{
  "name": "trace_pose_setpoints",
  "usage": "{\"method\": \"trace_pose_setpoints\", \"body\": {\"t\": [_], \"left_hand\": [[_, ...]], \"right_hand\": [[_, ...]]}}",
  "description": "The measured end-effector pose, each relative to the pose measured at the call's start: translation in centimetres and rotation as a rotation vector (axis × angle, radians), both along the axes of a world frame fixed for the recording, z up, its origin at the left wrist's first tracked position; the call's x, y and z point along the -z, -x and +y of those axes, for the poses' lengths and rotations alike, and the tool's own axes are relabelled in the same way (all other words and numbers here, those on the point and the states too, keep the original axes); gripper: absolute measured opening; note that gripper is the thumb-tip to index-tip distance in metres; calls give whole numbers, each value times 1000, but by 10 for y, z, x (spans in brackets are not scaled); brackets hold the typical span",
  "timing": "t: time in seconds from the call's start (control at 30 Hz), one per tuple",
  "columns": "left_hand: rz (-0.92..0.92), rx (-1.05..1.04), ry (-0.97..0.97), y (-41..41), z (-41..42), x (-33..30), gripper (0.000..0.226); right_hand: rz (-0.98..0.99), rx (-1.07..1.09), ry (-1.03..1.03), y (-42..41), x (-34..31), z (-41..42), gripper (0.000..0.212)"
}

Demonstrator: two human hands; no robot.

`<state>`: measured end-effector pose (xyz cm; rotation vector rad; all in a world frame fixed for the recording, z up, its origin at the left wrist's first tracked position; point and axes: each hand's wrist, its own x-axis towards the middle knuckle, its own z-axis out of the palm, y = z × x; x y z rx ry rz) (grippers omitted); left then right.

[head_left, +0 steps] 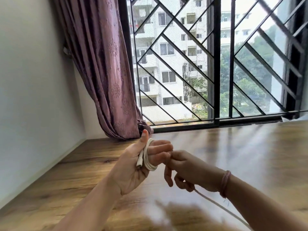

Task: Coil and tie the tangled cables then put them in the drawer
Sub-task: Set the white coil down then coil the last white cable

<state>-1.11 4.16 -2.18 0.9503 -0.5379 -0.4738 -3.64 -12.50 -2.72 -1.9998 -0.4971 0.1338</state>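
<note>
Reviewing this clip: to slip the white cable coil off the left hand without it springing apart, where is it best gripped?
Probably pinch the white cable coil where its strands bunch at the lower edge of the left hand, coming from the right hand side. There the loops lie together beside the plug end, so one pinch catches them all.

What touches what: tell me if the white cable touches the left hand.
Touching. Head view shows the white cable looped around the left hand's fingers.
</note>
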Motion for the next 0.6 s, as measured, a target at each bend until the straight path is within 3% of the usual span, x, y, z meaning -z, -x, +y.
{"method": "trace_pose_setpoints", "body": {"t": [0.13, 0.23, 0.4, 0.6], "left_hand": [[-44, -136, 53, -4, 1, -4, 58], [-77, -236, 52, -12, 9, -7, 57], [-178, -208, -194, -15, 4, 10, 61], [-253, -144, -525, -12, -2, 24, 63]], "right_hand": [[-15, -68, 345, 8, 3, 6, 27], [-239, -146, 529, 19, 5, 10, 36], [-458, -258, 644, 25, -3, 12, 30], [-520, -344, 492, 28, -15, 6, 26]]}}
